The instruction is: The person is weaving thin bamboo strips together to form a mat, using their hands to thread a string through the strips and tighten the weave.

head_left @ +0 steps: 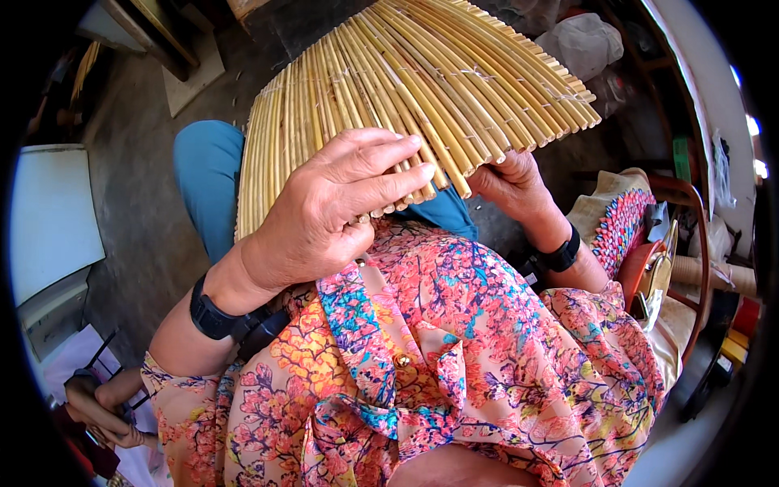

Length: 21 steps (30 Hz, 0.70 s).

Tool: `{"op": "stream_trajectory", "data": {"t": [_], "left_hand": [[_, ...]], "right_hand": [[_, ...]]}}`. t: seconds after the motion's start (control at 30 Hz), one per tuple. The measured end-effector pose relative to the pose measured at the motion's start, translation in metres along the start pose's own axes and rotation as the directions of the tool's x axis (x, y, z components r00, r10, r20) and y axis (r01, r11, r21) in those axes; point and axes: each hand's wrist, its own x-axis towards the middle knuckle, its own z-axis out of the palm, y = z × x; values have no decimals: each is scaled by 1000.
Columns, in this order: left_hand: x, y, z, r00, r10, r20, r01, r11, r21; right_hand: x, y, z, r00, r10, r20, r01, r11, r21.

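Observation:
A mat of straight yellow reed stalks (pixel 349 97), bound side by side with thin thread, slopes across my knees. Its near edge is a row of cut stalk ends. My left hand (pixel 320 207) grips that edge, fingers laid over the stalks and thumb below them. On the other side, my right hand (pixel 515 188) holds the mat's near right edge, with its fingers partly hidden beneath the stalks. Between the hands the edge is stepped, some stalks reaching nearer to me than others. Both wrists wear black bands.
To the right stands a wooden-framed chair (pixel 699 243) bearing a colourful patterned cloth (pixel 621 221) and assorted items. Beyond the mat lies a white plastic bag (pixel 580 42). A pale flat-topped piece of furniture (pixel 53 215) is at left. Another person's hands (pixel 105 410) show at lower left.

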Motion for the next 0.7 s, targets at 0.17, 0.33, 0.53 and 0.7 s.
{"op": "stream_trajectory", "data": {"t": [0.17,0.33,0.53,0.7], "left_hand": [[0,-1,-1,1000,10,18,-10,1000,-4],[0,0,0,1000,3,21,-3,1000,-18],[-1,-1,1,999,27,28,-27,1000,-7],[-2,-1,4,999,36,27,-36,999,9]], "right_hand": [[-2,0,2,1000,11,-7,-11,999,36],[-2,-1,8,997,-24,-70,32,993,115],[-8,-3,3,993,113,-30,-107,983,152],[-7,-2,8,996,42,-83,-25,980,197]]}}
